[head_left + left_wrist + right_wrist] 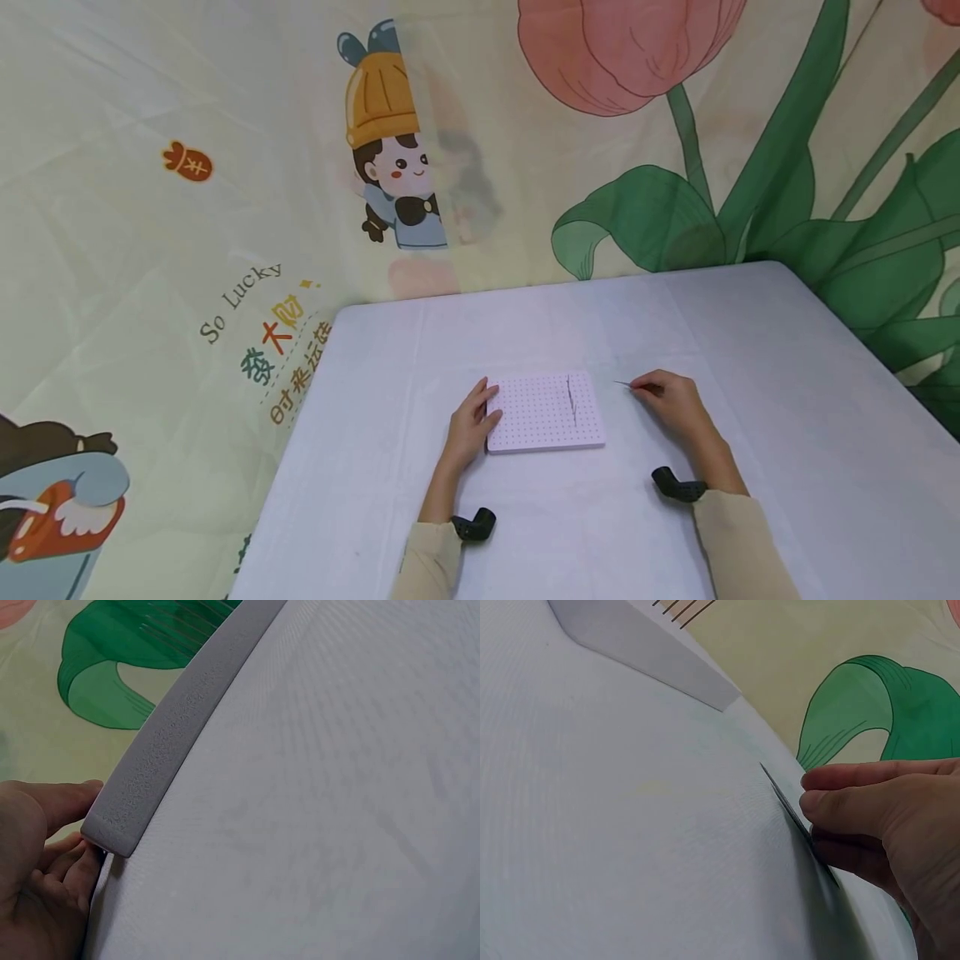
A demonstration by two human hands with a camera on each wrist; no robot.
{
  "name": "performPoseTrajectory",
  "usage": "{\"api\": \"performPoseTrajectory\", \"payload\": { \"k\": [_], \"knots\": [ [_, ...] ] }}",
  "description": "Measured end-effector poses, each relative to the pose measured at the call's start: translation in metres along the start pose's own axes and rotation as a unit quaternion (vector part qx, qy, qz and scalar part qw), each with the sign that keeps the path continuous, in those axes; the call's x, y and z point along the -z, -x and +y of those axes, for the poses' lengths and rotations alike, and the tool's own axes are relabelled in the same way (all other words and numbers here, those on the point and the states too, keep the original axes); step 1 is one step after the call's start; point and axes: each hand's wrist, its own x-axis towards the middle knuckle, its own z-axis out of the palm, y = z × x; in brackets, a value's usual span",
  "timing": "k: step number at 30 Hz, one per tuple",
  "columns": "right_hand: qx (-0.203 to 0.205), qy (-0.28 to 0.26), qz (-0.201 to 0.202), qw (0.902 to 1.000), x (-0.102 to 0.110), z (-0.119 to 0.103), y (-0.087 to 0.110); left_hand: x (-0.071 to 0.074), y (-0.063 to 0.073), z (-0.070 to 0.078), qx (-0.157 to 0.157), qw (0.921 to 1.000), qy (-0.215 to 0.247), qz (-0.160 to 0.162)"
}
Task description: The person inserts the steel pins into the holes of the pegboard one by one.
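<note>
A pale pink pegboard with rows of small holes lies flat on the table. Several thin dark sticks stand in a column near its right side. My left hand grips the board's left edge, thumb and fingers around its rim; in the left wrist view the hand holds the board's end. To the right of the board, my right hand pinches a thin dark pointed stick between thumb and fingers. Its tip points left toward the board, apart from it. The fingers partly hide the stick.
A white cloth covers the table, whose far edge meets a printed curtain with flowers and cartoon figures. Black wrist devices sit on both forearms.
</note>
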Motion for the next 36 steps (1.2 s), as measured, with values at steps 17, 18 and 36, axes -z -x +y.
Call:
{"api": "performPoseTrajectory", "payload": {
  "k": [17,18,36],
  "knots": [
    [-0.019,0.032,-0.038,0.9986,0.001,0.0,0.001,0.0,-0.001,-0.002,0.003,1.0,-0.005,0.002],
    [-0.023,0.03,-0.041,0.9985,0.001,0.0,0.001,0.0,-0.001,-0.003,0.006,1.0,-0.005,0.003],
    [-0.127,0.048,-0.104,0.9853,0.0,-0.015,-0.005,-0.001,-0.001,-0.004,0.002,1.0,0.001,0.005]
  ]
}}
